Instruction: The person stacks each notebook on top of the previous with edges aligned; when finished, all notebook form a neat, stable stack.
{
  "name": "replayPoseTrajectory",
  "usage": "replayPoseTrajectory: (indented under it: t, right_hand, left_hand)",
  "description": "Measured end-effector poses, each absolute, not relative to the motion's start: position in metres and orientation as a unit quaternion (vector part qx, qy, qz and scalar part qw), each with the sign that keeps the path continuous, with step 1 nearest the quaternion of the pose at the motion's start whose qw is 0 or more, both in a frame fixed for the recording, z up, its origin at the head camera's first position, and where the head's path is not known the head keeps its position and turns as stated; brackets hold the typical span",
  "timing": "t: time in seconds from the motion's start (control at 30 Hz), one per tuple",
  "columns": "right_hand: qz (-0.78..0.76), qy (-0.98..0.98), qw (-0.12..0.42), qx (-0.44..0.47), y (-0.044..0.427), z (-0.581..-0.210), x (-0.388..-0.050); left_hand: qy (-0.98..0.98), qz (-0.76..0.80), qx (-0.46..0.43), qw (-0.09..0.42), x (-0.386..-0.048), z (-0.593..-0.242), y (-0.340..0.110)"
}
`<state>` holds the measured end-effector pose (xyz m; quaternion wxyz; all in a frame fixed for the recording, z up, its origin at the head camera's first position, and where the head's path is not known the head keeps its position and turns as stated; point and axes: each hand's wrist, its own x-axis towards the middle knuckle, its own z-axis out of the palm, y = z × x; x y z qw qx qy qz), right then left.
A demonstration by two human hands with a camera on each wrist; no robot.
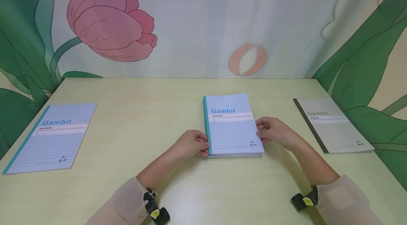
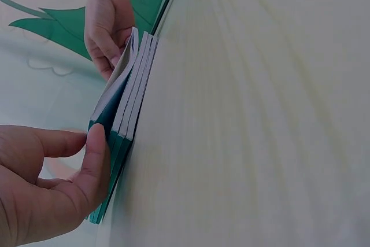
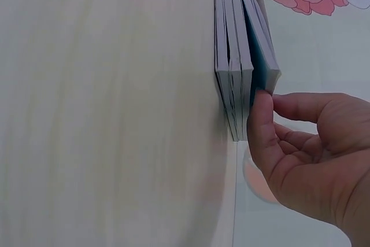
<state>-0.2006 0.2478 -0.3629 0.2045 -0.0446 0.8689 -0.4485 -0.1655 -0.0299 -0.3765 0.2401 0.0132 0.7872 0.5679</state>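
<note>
A small stack of A5 notebooks [image 3: 234,91] with teal spines lies mid-table, its top notebook [image 1: 230,122] pale blue and marked "Gambit". My right hand [image 1: 275,131] pinches that top notebook by its right edge. In the right wrist view, this edge is raised off the notebooks below, leaving a wedge-shaped gap. At the teal spine, my left hand [image 1: 190,143] holds the same notebook between thumb and finger, as the left wrist view shows. The top notebook's pages bow slightly there. How far the left fingertips reach under the spine is hidden.
Another blue Gambit notebook [image 1: 52,138] with a teal spine lies flat at the table's left. To the right lies a grey Gambit notebook [image 1: 332,126] with a black spine. Behind the table [image 1: 143,112] hangs a curtain [image 1: 190,23] printed with flowers and leaves.
</note>
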Motion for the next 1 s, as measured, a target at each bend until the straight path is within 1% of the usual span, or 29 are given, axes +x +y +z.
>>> replayPoseTrajectory:
  t: [0.63,1.0]
  right_hand:
    - [-0.441,0.872,0.209,-0.045,0.2460,-0.3662,-0.2020]
    - [-0.441,0.871,0.213,-0.039,0.2447,-0.3664,-0.2020]
  left_hand:
    - [0.784,0.571,-0.011,0.241,-0.1668,-0.3782,-0.0290]
    - [0.783,0.575,0.002,0.238,-0.1672,-0.3812,-0.0299]
